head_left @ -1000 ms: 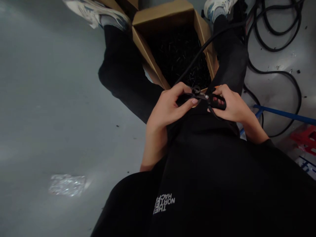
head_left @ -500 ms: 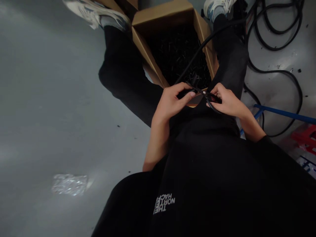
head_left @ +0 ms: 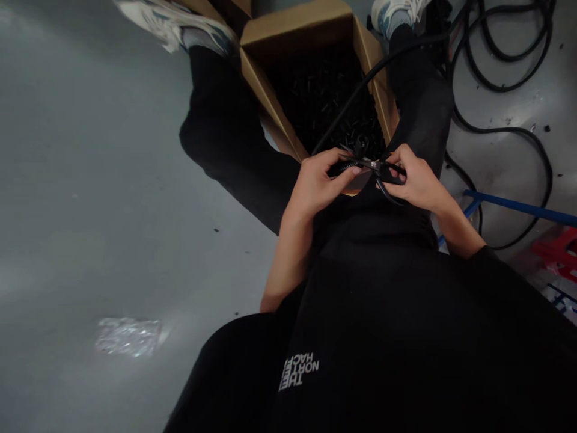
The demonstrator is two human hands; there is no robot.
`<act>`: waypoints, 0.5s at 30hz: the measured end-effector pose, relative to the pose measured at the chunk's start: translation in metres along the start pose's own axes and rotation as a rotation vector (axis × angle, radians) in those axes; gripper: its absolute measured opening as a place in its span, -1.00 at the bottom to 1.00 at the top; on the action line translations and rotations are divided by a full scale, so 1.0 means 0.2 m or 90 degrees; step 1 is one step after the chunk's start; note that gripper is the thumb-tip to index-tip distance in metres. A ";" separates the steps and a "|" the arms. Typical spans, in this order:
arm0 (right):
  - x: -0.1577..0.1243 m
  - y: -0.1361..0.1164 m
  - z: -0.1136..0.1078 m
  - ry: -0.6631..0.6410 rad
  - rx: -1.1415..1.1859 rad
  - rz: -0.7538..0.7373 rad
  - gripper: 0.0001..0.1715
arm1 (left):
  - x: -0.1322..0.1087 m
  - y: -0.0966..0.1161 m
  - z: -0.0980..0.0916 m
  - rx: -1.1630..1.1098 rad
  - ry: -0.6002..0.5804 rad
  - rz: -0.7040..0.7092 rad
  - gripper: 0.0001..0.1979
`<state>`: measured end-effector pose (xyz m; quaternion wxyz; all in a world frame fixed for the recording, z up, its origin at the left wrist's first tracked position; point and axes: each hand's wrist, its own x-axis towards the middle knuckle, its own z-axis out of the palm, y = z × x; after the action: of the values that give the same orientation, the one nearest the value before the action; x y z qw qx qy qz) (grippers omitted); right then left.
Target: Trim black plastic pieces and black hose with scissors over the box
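My left hand (head_left: 318, 180) pinches a black cable end with a ribbed sleeve (head_left: 348, 168) between thumb and fingers. Wrapped in my right hand (head_left: 417, 180) are the handles of black pliers (head_left: 375, 165) with a bright pivot. Their jaws point left and meet the cable end at my left fingertips; whether they touch it I cannot tell. A short black piece with a round, hollow-looking end (head_left: 361, 143) stands just beyond the jaws. From my left hand the thick black cable (head_left: 345, 111) runs up and right across the box.
Between my legs stands an open cardboard box (head_left: 295, 25) holding many small black pieces (head_left: 322, 90). Looped black cable (head_left: 509, 129) lies on the floor at right, near a blue metal bar (head_left: 523, 205) and a red object (head_left: 556, 252). A clear plastic bag (head_left: 128, 337) lies at lower left.
The pliers' jaws have turned slightly, and their handles look a little wider apart. The round-ended black piece now shows upright beyond the jaws. Both hands stay in almost the same place.
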<state>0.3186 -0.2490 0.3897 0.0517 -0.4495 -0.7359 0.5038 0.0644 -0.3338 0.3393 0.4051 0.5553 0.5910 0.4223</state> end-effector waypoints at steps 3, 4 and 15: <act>0.01 0.02 0.01 0.013 0.031 -0.009 -0.48 | 0.00 -0.02 0.01 -0.002 0.016 -0.005 -0.44; 0.01 0.02 0.01 0.016 0.039 -0.014 -0.48 | 0.00 -0.02 0.01 -0.001 0.021 -0.006 -0.45; 0.01 0.09 -0.01 0.050 0.177 0.031 -0.33 | 0.00 -0.14 -0.05 0.026 0.177 -0.005 -0.48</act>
<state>0.3289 -0.2447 0.3755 0.1302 -0.4751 -0.6451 0.5841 0.0455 -0.3355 0.3165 0.3095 0.4971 0.6522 0.4815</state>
